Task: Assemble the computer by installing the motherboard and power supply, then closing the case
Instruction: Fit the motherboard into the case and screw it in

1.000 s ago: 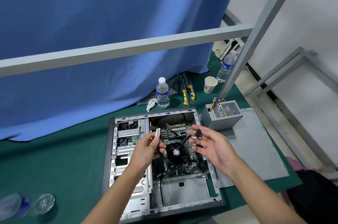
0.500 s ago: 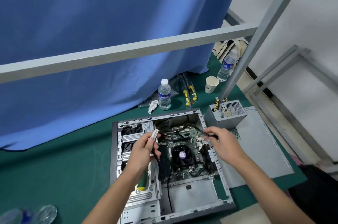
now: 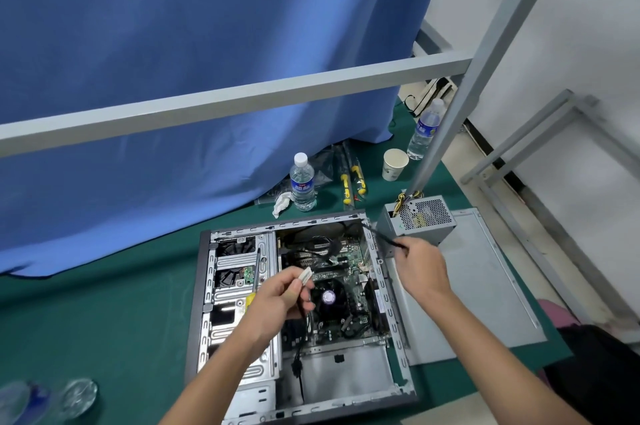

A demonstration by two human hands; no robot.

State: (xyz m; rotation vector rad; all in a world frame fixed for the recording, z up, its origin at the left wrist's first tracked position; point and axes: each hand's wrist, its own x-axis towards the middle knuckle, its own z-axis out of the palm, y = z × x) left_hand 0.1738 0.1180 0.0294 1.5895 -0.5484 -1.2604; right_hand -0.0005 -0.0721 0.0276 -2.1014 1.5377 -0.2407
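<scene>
The open computer case (image 3: pixel 204 289) lies flat on the green table. Its motherboard (image 3: pixel 349 286) with a round cooler fan (image 3: pixel 329 296) sits inside. My left hand (image 3: pixel 273 306) hovers over the case and pinches a white cable connector (image 3: pixel 304 276), with black wires hanging below. My right hand (image 3: pixel 420 268) is over the case's right wall and pinches a black cable (image 3: pixel 382 238) pulled out toward the right. The grey power supply (image 3: pixel 415 220) stands outside the case, just beyond my right hand. The case side panel (image 3: pixel 485 286) lies flat to the right.
A screwdriver with a yellow handle (image 3: pixel 254 282) rests on the drive bays. Behind the case stand a water bottle (image 3: pixel 302 182), yellow-handled tools (image 3: pixel 353 178), a paper cup (image 3: pixel 394 164) and a second bottle (image 3: pixel 424 130). A grey frame bar (image 3: pixel 242 98) crosses overhead before a blue curtain.
My right hand closed on the black cable and drew it right, over the case wall toward the power supply. My left hand stayed over the case holding the white connector.
</scene>
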